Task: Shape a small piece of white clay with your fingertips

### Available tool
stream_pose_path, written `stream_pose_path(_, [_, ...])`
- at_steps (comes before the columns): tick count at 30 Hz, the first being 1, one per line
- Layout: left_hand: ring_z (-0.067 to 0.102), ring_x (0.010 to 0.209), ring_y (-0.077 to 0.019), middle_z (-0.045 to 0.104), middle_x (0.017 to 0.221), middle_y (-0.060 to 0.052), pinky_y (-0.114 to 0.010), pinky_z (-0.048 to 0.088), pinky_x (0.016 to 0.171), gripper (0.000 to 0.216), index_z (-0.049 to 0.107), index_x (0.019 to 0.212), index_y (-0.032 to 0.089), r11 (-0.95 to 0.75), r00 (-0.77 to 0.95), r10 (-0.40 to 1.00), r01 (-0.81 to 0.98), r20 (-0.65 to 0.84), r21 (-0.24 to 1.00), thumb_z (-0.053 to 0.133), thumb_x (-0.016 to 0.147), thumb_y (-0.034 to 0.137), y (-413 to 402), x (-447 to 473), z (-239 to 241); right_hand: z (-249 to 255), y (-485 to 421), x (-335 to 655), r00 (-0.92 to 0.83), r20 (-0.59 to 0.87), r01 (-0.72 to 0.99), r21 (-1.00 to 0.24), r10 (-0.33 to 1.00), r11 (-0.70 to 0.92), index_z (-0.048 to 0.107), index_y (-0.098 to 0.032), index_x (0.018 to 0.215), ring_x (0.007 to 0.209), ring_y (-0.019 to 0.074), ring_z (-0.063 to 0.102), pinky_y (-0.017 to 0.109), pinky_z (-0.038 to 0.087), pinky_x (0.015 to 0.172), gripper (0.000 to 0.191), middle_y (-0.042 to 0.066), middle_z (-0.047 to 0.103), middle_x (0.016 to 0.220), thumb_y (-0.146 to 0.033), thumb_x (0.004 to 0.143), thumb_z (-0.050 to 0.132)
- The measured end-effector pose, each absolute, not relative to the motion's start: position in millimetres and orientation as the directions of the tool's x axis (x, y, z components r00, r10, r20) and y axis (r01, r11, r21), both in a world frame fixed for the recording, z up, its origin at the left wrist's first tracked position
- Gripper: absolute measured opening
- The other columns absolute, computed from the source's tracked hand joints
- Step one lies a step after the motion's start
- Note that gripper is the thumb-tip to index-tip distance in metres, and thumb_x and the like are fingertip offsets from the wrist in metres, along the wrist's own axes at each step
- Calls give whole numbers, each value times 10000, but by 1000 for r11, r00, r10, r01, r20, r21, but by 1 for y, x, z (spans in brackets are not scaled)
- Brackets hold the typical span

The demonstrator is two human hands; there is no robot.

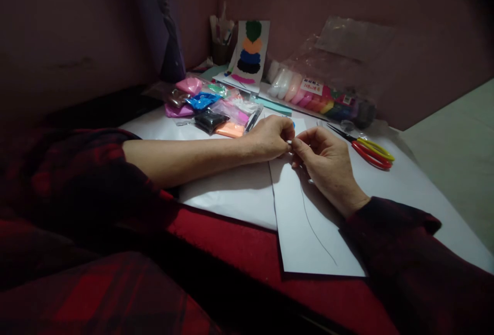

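My left hand (268, 138) and my right hand (324, 162) meet above a narrow sheet of white paper (297, 237). Between their fingertips shows a small white piece (289, 142), which looks like soft clay and is mostly covered by the fingers. Both hands are closed in a pinch around it. A thin curved line is drawn down the paper below them. Another white bit (311, 181) peeks out under my right hand; what it is I cannot make out.
Bagged coloured clay (210, 119) lies left of the hands. Scissors (372, 154) with red and yellow handles rest at the right. Behind stand a painted card (249, 54), a clear pack of coloured clay (309, 95) and a cup of tools (221, 49). White sheeting covers the red table (227, 242).
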State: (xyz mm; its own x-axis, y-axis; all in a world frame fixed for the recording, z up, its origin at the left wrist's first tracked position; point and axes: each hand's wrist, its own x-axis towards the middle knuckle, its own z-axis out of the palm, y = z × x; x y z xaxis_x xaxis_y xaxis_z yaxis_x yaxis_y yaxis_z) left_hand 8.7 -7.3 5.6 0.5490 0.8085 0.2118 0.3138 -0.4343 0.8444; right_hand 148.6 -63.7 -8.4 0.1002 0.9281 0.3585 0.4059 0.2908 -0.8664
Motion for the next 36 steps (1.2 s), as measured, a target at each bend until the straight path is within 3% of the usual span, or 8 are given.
stream_pose_path(36, [534, 645, -99, 584, 661, 10, -241, 433, 638, 89, 586, 735, 138, -454, 561, 797, 316, 222, 833, 575, 666, 84, -4, 8, 1, -10, -63, 149, 88, 373, 415, -857, 923, 307, 565, -252, 702, 425, 131, 521, 282, 399, 417, 148, -38, 562, 524, -253, 803, 673])
